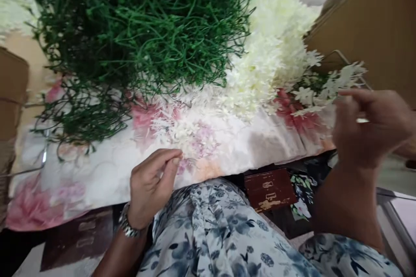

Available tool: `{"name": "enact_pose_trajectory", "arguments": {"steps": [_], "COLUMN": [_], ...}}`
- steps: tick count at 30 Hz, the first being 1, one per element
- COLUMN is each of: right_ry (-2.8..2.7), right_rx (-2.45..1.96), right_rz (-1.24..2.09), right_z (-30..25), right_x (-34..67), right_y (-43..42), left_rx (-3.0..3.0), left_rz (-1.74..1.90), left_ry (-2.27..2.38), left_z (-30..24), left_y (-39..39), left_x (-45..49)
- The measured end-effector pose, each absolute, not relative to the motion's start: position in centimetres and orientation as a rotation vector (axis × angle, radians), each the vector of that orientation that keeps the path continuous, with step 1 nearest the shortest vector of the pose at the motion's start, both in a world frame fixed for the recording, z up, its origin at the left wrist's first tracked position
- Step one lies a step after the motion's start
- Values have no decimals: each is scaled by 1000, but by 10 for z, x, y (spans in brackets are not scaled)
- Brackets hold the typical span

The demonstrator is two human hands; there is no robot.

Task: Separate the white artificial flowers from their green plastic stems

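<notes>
My left hand (152, 184) rests at the near edge of a floral cloth (107, 173), thumb and forefinger pinched together beside a small heap of white artificial sprigs (182, 132); what the pinch holds is too small to make out. My right hand (367, 127) is raised at the right, blurred, fingers curled round the stem of a white artificial flower sprig (328, 88). A big pile of green plastic stems (139, 30) lies at the back of the cloth, with a mound of white flower sprigs (273, 47) to its right.
Cardboard boxes stand at the right (373, 26) and left (11, 91). My lap in blue floral fabric (221, 233) fills the foreground. A dark red patterned floor (269, 188) shows below the cloth, and a metal frame edge (393, 220) sits at the lower right.
</notes>
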State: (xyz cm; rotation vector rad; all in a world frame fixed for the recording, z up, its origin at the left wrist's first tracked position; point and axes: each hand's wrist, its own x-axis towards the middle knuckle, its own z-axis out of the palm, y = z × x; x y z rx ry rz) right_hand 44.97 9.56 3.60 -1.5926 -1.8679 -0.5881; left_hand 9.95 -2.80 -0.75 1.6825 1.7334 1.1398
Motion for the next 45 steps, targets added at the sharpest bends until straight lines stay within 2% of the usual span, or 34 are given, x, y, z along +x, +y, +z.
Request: {"name": "enact_pose_trajectory", "arguments": {"steps": [4, 11, 17, 20, 25, 28, 31, 35, 37, 39, 45], "right_ry": [-2548, -2774, -2779, -2731, -2600, -2574, -2630, -2702, -2725, -2739, -2749], "right_rx": [-992, -799, -683, -710, -772, -759, -688, -574, -550, -545, -593], "right_rz": [158, 368, 617, 570, 163, -25, -35, 59, 84, 90, 74], "right_z": [20, 1, -2, 3, 22, 31, 30, 20, 16, 14, 12], "right_x": [365, 308, 296, 297, 296, 292, 288, 285, 284, 285, 295], "right_y": [77, 74, 69, 76, 104, 116, 119, 116, 112, 110, 109], "left_rx": [1765, 1640, 1696, 1799, 2020, 2061, 2003, 1995, 2019, 2048, 1837], "left_rz": [1203, 1330, 1251, 1174, 1047, 921, 699, 251, 189, 346, 1141], "left_ry": [1838, 2084, 2071, 2005, 2138, 2368, 2588, 2528, 2507, 2513, 2522], "left_z": [-8, -7, -5, -3, 1, 6, 9, 6, 3, -1, -5], "left_y": [-23, -22, -20, -16, -11, -13, -13, -6, -3, -4, -20], "left_x": [92, 61, 47, 46, 28, 7, -15, -28, -28, -30, -40]}}
